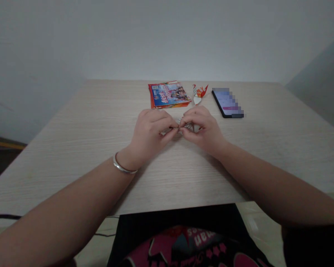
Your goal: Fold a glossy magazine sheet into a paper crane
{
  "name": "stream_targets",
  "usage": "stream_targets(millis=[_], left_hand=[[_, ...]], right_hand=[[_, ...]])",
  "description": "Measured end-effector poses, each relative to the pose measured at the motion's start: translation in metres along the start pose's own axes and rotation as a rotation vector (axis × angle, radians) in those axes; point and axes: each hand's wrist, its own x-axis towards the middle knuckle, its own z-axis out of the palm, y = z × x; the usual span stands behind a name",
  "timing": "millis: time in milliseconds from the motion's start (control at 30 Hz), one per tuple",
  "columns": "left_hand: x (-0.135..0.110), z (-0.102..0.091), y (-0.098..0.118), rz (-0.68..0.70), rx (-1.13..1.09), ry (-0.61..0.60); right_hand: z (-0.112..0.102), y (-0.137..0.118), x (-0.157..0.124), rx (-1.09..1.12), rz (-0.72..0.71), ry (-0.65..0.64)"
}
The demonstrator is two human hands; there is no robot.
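My left hand (pixel 153 128) and my right hand (pixel 204 129) meet above the middle of the table. Thumb and forefinger are pinched together on each, the fingertips almost touching. Between them is a small pale striped piece (pixel 189 127) that looks like folded paper; the fingers cover most of it. Just beyond the hands lies a stack of printed colour sheets (pixel 169 94), blue on top with red and orange edges below. To its right is a small folded paper figure (pixel 199 95) in red, orange and white, with pointed ends.
A black-edged phone (pixel 227 104) with its screen lit lies right of the paper figure. The light wood-grain table (pixel 86 148) reaches back to a pale wall (pixel 167 40). A dark cable (pixel 4 217) runs at the lower left.
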Motion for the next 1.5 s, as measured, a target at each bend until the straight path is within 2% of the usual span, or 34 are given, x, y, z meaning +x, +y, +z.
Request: stream_targets(millis=[133, 300, 633, 800, 1067, 1167, 1400, 1500], left_hand=[[0.000, 0.000, -0.001, -0.025, -0.017, 0.001], [0.000, -0.001, -0.001, -0.009, -0.009, 0.004], [0.001, -0.004, 0.001, -0.010, -0.029, -0.008], [0.001, -0.004, -0.001, 0.032, -0.023, 0.028], [0.001, -0.006, 0.001, -0.062, 0.016, -0.034], [0.002, -0.007, 0.001, -0.068, 0.021, -0.042], [0.002, -0.006, 0.004, 0.025, 0.154, -0.053], [0.001, -0.006, 0.005, 0.037, 0.177, -0.056]], right_hand=[[0.000, 0.002, -0.001, -0.015, 0.009, 0.030], [0.001, 0.004, -0.001, -0.022, -0.058, 0.077], [-0.003, 0.003, -0.001, -0.070, -0.018, 0.023], [-0.005, 0.006, -0.002, -0.087, -0.001, 0.031], [-0.007, 0.007, -0.002, -0.125, -0.012, 0.057], [-0.009, 0.008, -0.001, -0.148, 0.015, 0.023], [-0.007, 0.001, -0.002, -0.199, -0.038, -0.002], [-0.006, -0.003, -0.002, -0.183, -0.013, 0.002]])
